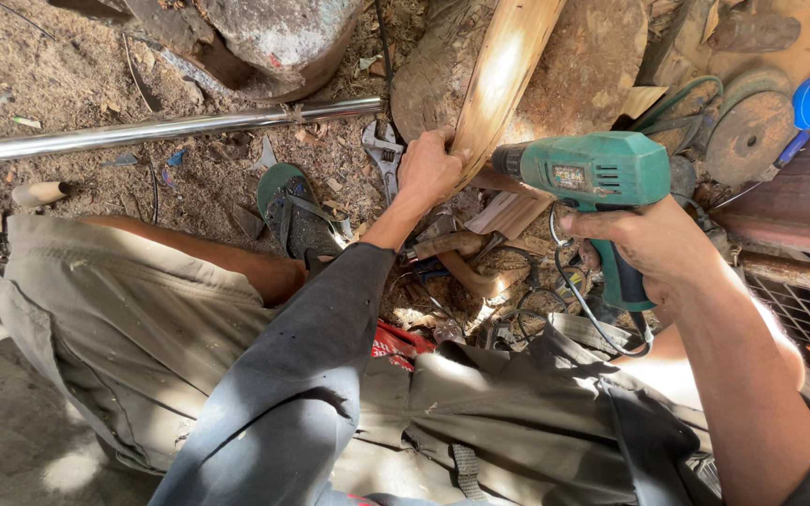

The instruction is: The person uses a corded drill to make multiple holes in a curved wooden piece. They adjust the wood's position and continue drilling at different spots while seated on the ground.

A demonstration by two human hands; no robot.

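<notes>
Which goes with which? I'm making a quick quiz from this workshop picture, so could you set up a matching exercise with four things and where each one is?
Things:
1. green electric drill
2. wooden plank
3. metal pipe
4. green sandal

Places:
A. lying across the dirt at upper left
B. gripped at its lower end by the left hand
C. on the ground beside the person's knee
D. held by its handle in the right hand

Pairs: 1-D, 2-B, 3-A, 4-C
</notes>
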